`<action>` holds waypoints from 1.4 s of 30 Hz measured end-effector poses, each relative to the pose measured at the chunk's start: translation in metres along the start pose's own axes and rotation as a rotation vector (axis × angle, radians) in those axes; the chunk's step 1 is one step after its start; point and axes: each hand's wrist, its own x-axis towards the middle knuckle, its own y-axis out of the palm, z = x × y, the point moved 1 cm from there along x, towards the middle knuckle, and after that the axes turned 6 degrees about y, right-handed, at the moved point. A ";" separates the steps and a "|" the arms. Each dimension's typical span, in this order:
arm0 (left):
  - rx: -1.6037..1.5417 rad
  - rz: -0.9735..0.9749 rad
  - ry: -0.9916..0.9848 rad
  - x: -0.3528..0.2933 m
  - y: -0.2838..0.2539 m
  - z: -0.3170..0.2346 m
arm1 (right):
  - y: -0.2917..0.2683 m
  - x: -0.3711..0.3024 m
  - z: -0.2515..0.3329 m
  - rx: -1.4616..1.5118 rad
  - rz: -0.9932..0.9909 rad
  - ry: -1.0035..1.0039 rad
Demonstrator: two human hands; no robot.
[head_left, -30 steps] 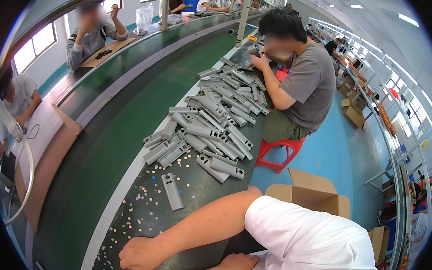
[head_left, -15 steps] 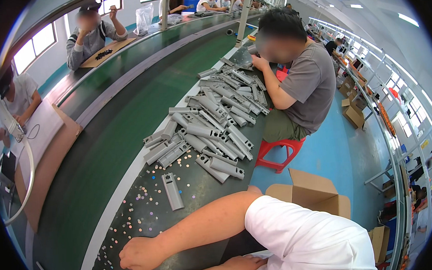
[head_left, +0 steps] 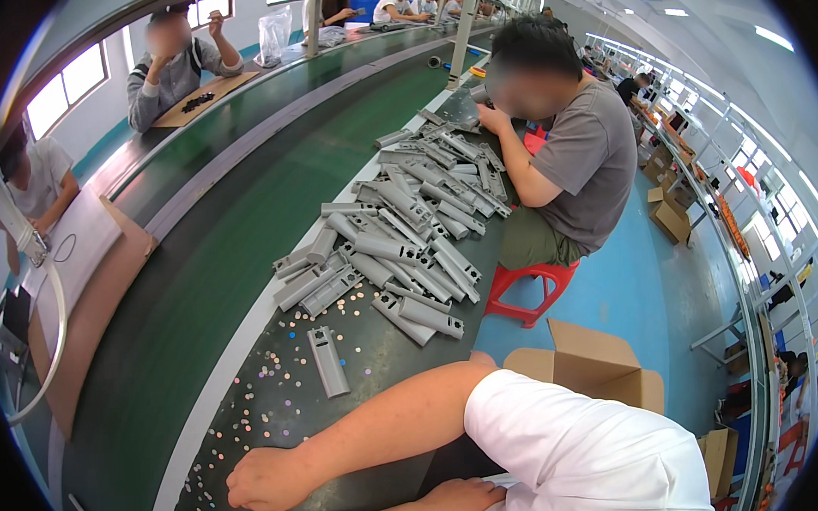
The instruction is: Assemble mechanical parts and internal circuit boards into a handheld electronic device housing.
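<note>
A single grey plastic part lies alone on the dark table, centre-left among scattered small discs. Low in the frame, the left hand rests there loosely curled and empty; the right hand lies beside it, grip unclear.

Grey housings block ahead; belt open

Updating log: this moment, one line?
right hand resting on table | left hand under right forearm | grey housing nearest | small discs scattered
</note>
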 end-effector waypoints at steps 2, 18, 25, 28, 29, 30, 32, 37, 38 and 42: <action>-0.015 -0.038 0.003 0.000 0.003 0.002 | 0.000 0.001 0.000 0.003 -0.009 -0.006; -0.293 -0.237 0.244 -0.002 0.005 0.002 | 0.001 -0.001 0.000 0.010 0.003 0.008; -0.610 -0.247 0.168 -0.001 -0.001 -0.007 | -0.001 -0.001 0.001 0.016 -0.007 0.003; -0.746 -0.250 0.133 0.000 -0.005 -0.012 | -0.001 0.000 0.002 0.001 0.002 0.001; -0.792 -0.251 0.122 0.000 -0.006 -0.013 | 0.000 0.000 0.002 0.002 0.002 0.001; -0.838 -0.252 0.110 -0.001 -0.008 -0.014 | 0.000 -0.001 0.001 0.005 -0.003 0.001; -0.928 -0.253 0.086 -0.002 -0.011 -0.017 | 0.001 0.000 0.001 0.008 -0.008 0.000; -0.396 -0.195 0.176 -0.005 -0.018 -0.017 | -0.001 0.000 0.002 0.004 -0.002 0.004; -0.370 -0.220 0.175 -0.004 -0.016 -0.016 | -0.001 0.001 0.003 0.004 -0.001 0.002; -0.341 -0.147 0.127 -0.004 -0.029 -0.024 | -0.002 -0.002 0.001 0.008 -0.008 0.007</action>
